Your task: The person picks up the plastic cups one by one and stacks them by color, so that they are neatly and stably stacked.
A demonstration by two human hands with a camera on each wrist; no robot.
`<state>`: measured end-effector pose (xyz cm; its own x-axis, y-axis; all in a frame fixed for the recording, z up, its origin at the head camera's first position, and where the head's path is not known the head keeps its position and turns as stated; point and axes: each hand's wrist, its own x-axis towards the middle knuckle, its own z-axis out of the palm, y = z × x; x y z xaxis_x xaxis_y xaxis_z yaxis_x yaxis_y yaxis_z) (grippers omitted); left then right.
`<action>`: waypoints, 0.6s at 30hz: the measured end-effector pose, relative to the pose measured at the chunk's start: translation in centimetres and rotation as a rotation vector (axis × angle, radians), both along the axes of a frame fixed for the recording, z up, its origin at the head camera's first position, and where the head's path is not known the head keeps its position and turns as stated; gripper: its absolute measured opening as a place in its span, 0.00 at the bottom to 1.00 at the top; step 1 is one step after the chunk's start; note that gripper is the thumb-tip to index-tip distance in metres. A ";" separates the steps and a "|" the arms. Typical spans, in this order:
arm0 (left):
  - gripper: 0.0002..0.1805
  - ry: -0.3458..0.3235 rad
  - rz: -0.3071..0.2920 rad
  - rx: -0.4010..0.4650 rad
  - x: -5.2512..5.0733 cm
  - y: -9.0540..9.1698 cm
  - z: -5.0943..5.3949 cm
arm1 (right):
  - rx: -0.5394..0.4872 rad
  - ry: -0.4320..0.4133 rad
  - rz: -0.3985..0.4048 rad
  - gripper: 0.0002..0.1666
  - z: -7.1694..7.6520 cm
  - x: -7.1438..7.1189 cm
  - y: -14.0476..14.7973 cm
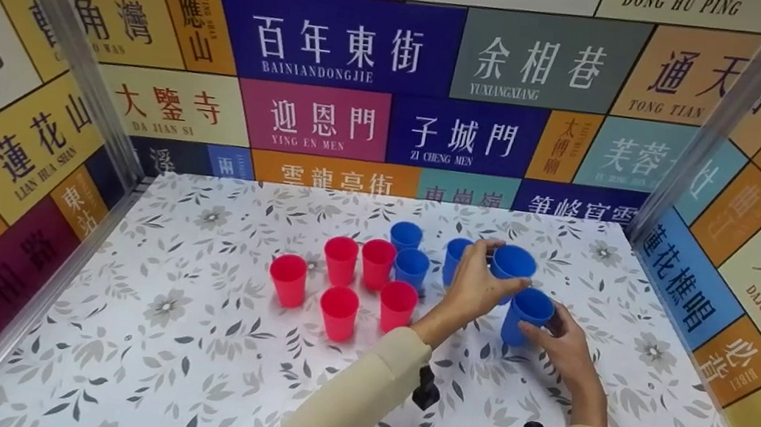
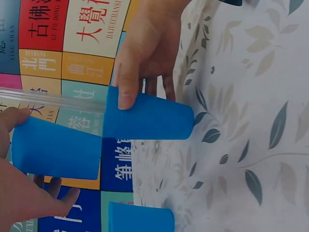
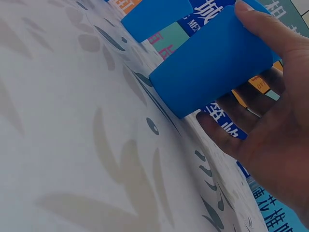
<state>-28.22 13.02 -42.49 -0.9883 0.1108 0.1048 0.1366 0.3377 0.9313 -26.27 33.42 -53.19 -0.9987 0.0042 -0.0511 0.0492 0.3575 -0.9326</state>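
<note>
The left hand (image 1: 478, 283) grips a blue cup (image 1: 513, 262) near its rim; in the left wrist view this cup (image 2: 55, 149) hangs clear of the table between thumb and fingers. Just right of it and nearer the front, the right hand (image 1: 567, 340) holds another blue cup (image 1: 528, 318) by its side. In the right wrist view, the right thumb lies near the rim of its cup (image 3: 217, 58), with the fingers behind. A third blue cup (image 1: 456, 261) stands just left of the left hand, partly hidden by it.
Two blue cups (image 1: 406, 236) (image 1: 411, 268) stand left of the hands. Several red cups, one nearest the front (image 1: 338, 313), stand farther left on the floral-patterned table (image 1: 215, 384). Sign-covered walls (image 1: 338, 40) enclose the back and sides.
</note>
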 end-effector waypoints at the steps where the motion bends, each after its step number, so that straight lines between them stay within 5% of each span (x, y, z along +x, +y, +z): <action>1: 0.38 -0.002 -0.001 -0.008 0.0 0.2 0.2 | -0.002 -0.003 0.001 0.52 0.0 0.0 0.0; 9: 0.38 -0.005 -0.038 0.002 -0.1 1.0 1.6 | 0.019 -0.006 -0.014 0.53 0.1 -0.1 0.1; 18: 0.36 -0.003 -0.109 0.072 0.0 2.0 1.8 | 0.037 -0.008 -0.006 0.54 0.1 0.0 0.1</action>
<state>-28.20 15.03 -40.66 -0.9712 0.2097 0.1130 0.1656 0.2535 0.9530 -26.31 33.56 -53.09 -0.9982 0.0118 -0.0588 0.0587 0.3914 -0.9184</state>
